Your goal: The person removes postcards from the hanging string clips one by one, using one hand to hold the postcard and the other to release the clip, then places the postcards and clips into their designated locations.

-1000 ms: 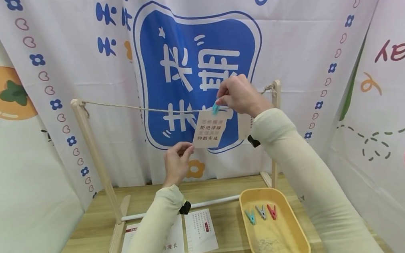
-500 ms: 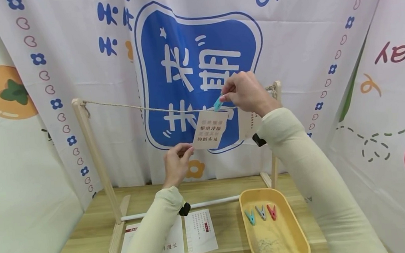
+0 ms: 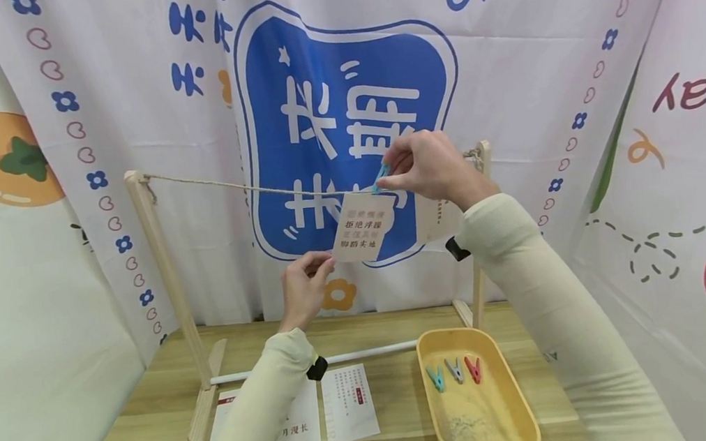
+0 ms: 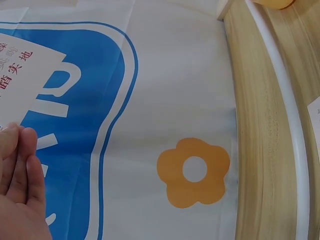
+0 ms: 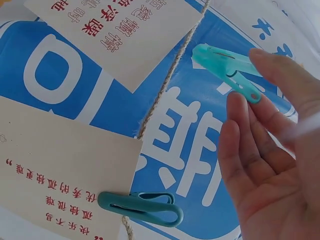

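My left hand point(image 3: 306, 288) pinches the lower left corner of a beige printed card point(image 3: 363, 226), which hangs slightly tilted with its top edge at the twine point(image 3: 243, 188). Between thumb and fingers of my right hand point(image 3: 433, 168) is a turquoise clothespin point(image 5: 227, 65). In the right wrist view the clothespin's tip stands off the twine, to one side of it, near that card. A second printed card point(image 5: 60, 165) hangs on the twine from a teal clothespin point(image 5: 142, 207); the right hand and wrist partly cover this card in the head view.
Wooden posts point(image 3: 169, 278) hold up the twine, with a white bar point(image 3: 371, 353) low between them. On the table lie printed sheets point(image 3: 349, 406), one partly under the left sleeve. A yellow tray point(image 3: 429, 410) at right holds several marks and three clothespins point(image 3: 456, 371). A printed curtain hangs behind.
The left hand and its card have shifted slightly left. The right hand has moved a little right, and its clothespin now stands steeper by the card's top right corner.
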`<state>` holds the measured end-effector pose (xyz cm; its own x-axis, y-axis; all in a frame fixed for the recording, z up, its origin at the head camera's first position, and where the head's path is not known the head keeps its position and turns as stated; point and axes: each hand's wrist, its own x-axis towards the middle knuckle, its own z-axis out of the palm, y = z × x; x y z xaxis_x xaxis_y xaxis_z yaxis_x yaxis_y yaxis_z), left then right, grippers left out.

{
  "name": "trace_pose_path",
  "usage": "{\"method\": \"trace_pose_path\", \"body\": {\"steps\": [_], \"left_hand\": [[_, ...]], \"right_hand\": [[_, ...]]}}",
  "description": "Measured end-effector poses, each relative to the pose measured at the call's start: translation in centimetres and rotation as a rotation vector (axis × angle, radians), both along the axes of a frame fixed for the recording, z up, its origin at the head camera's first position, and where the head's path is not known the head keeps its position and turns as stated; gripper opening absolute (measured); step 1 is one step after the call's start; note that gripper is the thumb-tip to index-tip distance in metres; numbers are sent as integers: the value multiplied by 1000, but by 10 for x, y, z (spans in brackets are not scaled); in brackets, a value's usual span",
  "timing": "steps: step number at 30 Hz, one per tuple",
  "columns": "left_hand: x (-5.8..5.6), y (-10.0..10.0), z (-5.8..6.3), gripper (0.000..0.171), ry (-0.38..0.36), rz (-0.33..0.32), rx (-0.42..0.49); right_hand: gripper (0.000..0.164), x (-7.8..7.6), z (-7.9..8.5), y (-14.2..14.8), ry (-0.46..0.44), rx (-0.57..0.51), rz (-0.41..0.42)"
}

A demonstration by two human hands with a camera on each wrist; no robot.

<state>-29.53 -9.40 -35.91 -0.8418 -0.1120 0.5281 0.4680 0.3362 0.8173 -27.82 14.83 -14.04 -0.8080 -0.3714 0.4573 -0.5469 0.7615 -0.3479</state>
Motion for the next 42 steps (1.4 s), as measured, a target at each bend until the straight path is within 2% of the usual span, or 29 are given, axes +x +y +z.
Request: {"method": "trace_pose_path", "body": {"steps": [15,21,29,42], "left_hand": [[7,-3,-2,11,-14,-29,7],[10,-4,-2,11,-10,-37,10],[14,-4,-2,11,-24,-43,12],[21,-7,-8,14,-55,-59,52]], "right_hand": [[29,2,-17,-1,-46,-14,50],[31,6,-23,0,-64,-7,41],[35,8,-32,5,-43,3,30],[31,13,-47,12,-65,7,16]]}}
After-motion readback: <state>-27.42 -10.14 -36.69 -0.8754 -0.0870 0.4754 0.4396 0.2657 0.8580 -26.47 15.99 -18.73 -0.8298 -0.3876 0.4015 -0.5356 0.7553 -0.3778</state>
